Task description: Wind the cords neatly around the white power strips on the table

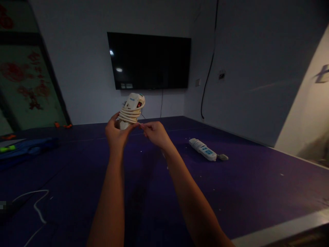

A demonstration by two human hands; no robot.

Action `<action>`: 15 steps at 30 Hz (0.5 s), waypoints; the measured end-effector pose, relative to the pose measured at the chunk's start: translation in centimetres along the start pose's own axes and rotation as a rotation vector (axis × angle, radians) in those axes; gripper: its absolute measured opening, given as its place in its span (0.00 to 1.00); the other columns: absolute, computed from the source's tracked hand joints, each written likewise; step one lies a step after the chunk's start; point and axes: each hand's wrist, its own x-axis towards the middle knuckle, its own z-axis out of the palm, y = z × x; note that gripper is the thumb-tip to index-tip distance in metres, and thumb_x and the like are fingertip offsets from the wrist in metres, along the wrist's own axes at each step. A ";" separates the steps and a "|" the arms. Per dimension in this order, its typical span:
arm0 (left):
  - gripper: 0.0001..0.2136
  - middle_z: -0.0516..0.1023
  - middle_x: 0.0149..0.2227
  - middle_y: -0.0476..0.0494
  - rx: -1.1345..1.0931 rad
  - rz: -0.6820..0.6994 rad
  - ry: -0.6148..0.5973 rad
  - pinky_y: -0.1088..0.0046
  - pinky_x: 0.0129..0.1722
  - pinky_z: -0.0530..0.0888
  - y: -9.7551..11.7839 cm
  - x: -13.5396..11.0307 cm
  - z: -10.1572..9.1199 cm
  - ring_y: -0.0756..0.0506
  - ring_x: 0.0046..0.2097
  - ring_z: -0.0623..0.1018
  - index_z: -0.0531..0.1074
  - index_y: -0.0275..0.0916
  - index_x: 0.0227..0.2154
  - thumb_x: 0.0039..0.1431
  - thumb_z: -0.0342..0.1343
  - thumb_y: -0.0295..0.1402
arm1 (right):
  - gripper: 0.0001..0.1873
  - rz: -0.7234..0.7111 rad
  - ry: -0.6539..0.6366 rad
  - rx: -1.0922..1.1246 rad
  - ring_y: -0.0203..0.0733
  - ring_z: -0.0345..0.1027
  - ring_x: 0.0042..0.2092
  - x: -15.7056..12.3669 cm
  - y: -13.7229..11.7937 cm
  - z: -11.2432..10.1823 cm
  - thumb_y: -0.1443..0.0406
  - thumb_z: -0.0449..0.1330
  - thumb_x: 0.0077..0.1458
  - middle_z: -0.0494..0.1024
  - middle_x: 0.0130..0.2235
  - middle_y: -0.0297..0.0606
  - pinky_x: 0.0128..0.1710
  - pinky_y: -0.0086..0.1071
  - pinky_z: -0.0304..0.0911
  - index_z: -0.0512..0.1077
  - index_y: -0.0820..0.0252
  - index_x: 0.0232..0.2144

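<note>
A white power strip (133,102) with a red switch is held up in the air, its cord (130,115) wound several times around its body. My left hand (115,132) grips the lower end of the strip from the left, thumb across the front. Just right of it, my right hand (154,132) pinches the white cord close to the left thumb tip. A second power strip (205,151), white with blue sockets and its cord wrapped around one end, lies on the purple surface to the right, its plug (222,157) sticking out.
The purple surface (164,178) has small white scraps on it. At left lie a blue cloth item (38,146) and a loose white cable (38,209). Small orange objects (57,125) sit near the wall. A television (151,61) hangs behind, and a black cable (207,75) runs down the wall.
</note>
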 end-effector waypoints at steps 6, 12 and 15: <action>0.32 0.76 0.44 0.35 0.042 0.158 -0.013 0.64 0.42 0.75 0.3 0.0 -0.4 0.40 0.44 0.77 0.69 0.34 0.47 0.35 0.68 0.37 | 0.29 -0.023 0.058 -0.034 0.27 0.42 0.19 -0.7 -1.1 0.6 0.46 0.48 0.54 0.52 0.16 0.27 0.20 0.27 0.37 0.67 0.65 0.17; 0.28 0.76 0.46 0.38 0.089 0.205 -0.029 0.65 0.46 0.73 0.6 -0.4 -0.1 0.41 0.47 0.76 0.68 0.36 0.49 0.41 0.65 0.36 | 0.32 -0.007 0.178 -0.162 0.28 0.44 0.20 -1.4 -2.3 0.9 0.42 0.50 0.50 0.52 0.15 0.28 0.20 0.27 0.37 0.63 0.63 0.13; 0.30 0.75 0.48 0.37 0.152 0.208 -0.025 0.65 0.46 0.72 0.5 -0.7 0.2 0.40 0.48 0.75 0.66 0.37 0.52 0.44 0.63 0.38 | 0.32 0.080 0.274 -0.275 0.31 0.50 0.21 -1.7 -2.6 1.2 0.40 0.51 0.47 0.58 0.16 0.31 0.21 0.27 0.40 0.67 0.61 0.15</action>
